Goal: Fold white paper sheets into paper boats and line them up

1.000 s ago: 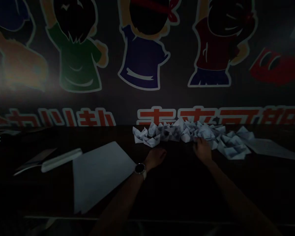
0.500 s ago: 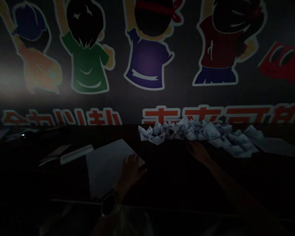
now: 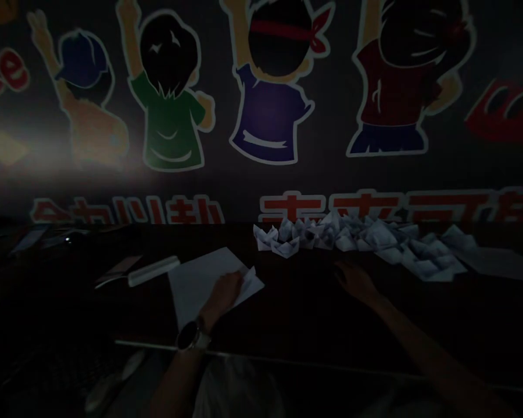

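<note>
Along the far left of the dark table, a few small flat things lie near the back edge, too dim to name. Closer in sit a white ruler and a dark flat strip, just beside the sheet of paper and not touching it.

The sheet lies at an angle, with its right corner lifted into a small fold. The left hand is on the sheet, right up against that fold, with a watch on the wrist. The fingers are bunched toward the paper, pressing on it, but in this light I can't tell whether they pinch the fold.

There's a stretch of open, bare table to the right of the sheet. Beyond it, the right hand rests flat with its fingers loosely spread, holding nothing, just in front of the paper boats. They crowd in a long, jumbled row against the back edge, and the pile runs on to the right. Past them, another flat sheet lies by the table's right side.

Behind it all, a cartoon mural fills the wall.
</note>
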Available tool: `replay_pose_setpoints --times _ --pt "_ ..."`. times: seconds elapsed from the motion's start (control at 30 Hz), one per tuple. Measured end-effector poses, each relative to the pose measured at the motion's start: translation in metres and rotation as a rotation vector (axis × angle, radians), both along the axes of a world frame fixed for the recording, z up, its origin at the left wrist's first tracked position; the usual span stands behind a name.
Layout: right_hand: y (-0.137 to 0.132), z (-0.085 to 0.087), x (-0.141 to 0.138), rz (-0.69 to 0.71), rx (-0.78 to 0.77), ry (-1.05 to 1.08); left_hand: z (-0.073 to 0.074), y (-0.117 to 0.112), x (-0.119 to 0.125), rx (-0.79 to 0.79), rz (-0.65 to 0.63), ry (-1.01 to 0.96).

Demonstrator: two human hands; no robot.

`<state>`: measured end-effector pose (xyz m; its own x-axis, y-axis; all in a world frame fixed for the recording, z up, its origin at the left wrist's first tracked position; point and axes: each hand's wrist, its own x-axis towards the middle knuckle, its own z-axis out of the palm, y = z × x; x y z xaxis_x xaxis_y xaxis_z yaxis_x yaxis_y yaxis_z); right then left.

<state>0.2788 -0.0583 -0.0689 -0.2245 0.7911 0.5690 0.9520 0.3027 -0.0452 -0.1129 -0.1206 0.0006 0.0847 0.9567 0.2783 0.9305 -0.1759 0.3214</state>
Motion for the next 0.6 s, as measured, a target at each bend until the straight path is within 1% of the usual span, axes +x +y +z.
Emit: replay_pose_setpoints --times 0.1,0.2,0.33,0.47,0.6 --pt "-0.017 0.009 -0.030 0.109 -0.015 0.058 0.001 0.008 0.003 0.004 -0.024 0.046" --pt "-0.034 0.015 -0.063 0.215 -0.053 0.131 0.000 0.012 0.009 0.008 0.006 0.052" --pt "-0.052 0.018 -0.098 0.301 -0.115 0.202 0.003 0.010 0.019 0.013 0.058 0.041" --pt "-0.062 0.020 -0.118 0.363 -0.162 0.263 0.008 0.006 0.024 0.030 0.102 0.025" --pt "-0.061 0.023 -0.127 0.406 -0.179 0.337 0.011 0.005 0.025 0.025 0.124 0.040"
